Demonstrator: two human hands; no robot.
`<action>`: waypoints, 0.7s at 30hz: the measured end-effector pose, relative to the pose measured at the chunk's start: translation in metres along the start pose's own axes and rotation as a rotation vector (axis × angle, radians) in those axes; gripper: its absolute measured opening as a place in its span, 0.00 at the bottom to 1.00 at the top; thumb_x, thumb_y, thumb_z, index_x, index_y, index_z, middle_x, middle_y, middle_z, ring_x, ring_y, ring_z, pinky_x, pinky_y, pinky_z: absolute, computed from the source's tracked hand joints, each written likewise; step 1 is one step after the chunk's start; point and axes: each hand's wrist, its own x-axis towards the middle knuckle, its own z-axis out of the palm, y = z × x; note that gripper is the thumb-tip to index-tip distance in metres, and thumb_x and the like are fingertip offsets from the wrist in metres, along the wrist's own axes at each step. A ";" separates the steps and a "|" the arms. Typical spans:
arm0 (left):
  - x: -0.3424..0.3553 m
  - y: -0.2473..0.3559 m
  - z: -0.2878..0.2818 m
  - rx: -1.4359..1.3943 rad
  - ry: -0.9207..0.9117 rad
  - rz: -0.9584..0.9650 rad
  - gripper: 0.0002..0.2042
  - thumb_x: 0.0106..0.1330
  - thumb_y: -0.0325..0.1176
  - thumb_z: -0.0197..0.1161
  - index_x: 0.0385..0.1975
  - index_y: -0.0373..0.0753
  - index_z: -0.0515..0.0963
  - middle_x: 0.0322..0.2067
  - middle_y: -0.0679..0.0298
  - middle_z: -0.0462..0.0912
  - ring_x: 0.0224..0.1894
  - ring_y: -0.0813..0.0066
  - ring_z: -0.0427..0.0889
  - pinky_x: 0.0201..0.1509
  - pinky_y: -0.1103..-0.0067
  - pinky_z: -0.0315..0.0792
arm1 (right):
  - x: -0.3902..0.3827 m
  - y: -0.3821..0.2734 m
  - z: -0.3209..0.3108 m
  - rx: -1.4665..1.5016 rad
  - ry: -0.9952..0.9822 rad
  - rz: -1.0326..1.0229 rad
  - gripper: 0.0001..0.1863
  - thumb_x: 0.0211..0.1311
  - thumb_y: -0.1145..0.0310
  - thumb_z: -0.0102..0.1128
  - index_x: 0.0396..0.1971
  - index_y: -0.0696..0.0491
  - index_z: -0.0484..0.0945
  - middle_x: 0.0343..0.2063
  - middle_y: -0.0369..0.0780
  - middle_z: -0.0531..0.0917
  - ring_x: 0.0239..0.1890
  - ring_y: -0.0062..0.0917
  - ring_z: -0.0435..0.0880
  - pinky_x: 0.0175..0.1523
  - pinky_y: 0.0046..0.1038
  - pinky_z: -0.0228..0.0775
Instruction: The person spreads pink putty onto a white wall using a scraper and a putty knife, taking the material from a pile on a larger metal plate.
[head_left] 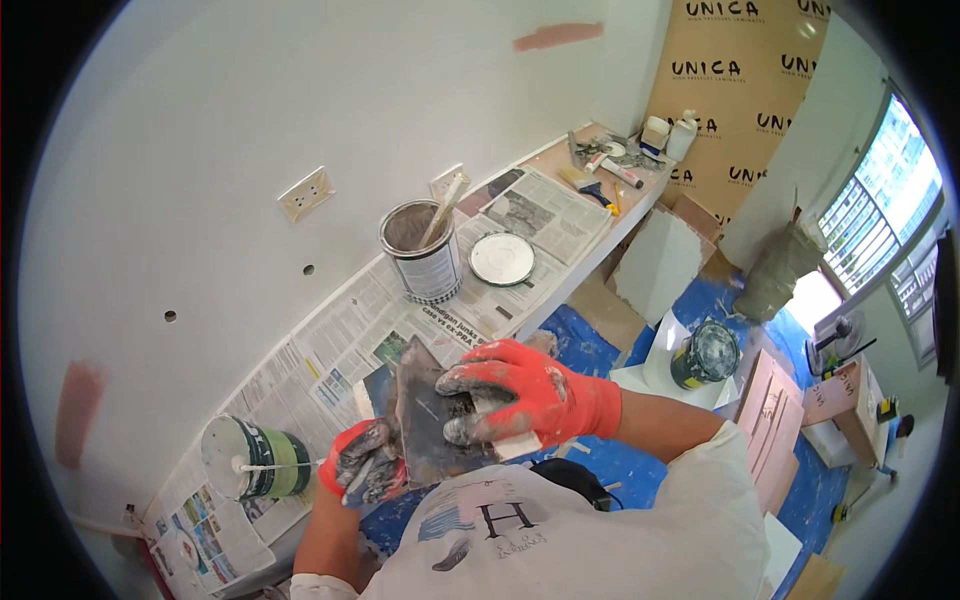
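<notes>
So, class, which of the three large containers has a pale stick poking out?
The can beside the round white lid: a stick leans from its open top. The green-banded tub and floor bucket show none.

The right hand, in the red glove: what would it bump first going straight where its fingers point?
Probably the dark, flat board: the right hand points its fingers left across it. They may be touching it; depth is unclear.
</notes>
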 end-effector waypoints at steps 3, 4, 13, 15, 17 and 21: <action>-0.013 0.012 0.008 0.200 -0.091 0.075 0.18 0.70 0.42 0.55 0.34 0.27 0.75 0.19 0.48 0.77 0.15 0.61 0.75 0.17 0.68 0.69 | 0.003 0.001 -0.001 -0.069 -0.074 0.054 0.20 0.54 0.62 0.70 0.49 0.39 0.82 0.58 0.46 0.74 0.53 0.44 0.75 0.57 0.42 0.70; -0.014 0.010 0.006 0.193 -0.078 0.092 0.17 0.69 0.41 0.56 0.35 0.27 0.74 0.17 0.49 0.75 0.13 0.61 0.73 0.15 0.68 0.67 | 0.004 0.001 -0.003 -0.094 -0.103 0.075 0.21 0.53 0.61 0.70 0.50 0.39 0.82 0.58 0.46 0.75 0.53 0.44 0.76 0.56 0.42 0.70; -0.004 0.006 0.008 0.232 -0.057 0.151 0.15 0.69 0.40 0.58 0.39 0.31 0.74 0.20 0.53 0.78 0.15 0.67 0.76 0.18 0.73 0.71 | -0.024 0.027 -0.012 -0.260 -0.163 0.201 0.30 0.47 0.73 0.66 0.55 0.39 0.78 0.55 0.46 0.75 0.49 0.43 0.76 0.55 0.40 0.70; 0.000 -0.001 0.010 0.069 0.040 0.311 0.14 0.68 0.39 0.57 0.38 0.31 0.73 0.20 0.51 0.78 0.14 0.61 0.75 0.15 0.69 0.68 | -0.020 0.023 -0.021 -0.408 -0.388 0.257 0.29 0.51 0.73 0.66 0.56 0.40 0.77 0.52 0.48 0.77 0.49 0.43 0.77 0.55 0.40 0.71; 0.011 -0.002 -0.002 0.138 0.158 0.455 0.13 0.69 0.36 0.56 0.42 0.31 0.73 0.27 0.48 0.78 0.23 0.57 0.77 0.25 0.66 0.70 | -0.042 0.036 -0.005 -0.363 -0.273 0.423 0.26 0.53 0.73 0.66 0.54 0.45 0.77 0.49 0.48 0.79 0.47 0.44 0.79 0.52 0.40 0.73; 0.045 -0.008 -0.015 1.441 0.472 0.996 0.16 0.67 0.25 0.54 0.53 0.29 0.73 0.45 0.40 0.76 0.49 0.50 0.77 0.54 0.63 0.72 | -0.037 0.031 0.013 -0.480 0.188 0.507 0.21 0.56 0.73 0.65 0.52 0.54 0.77 0.44 0.50 0.81 0.43 0.45 0.81 0.45 0.39 0.77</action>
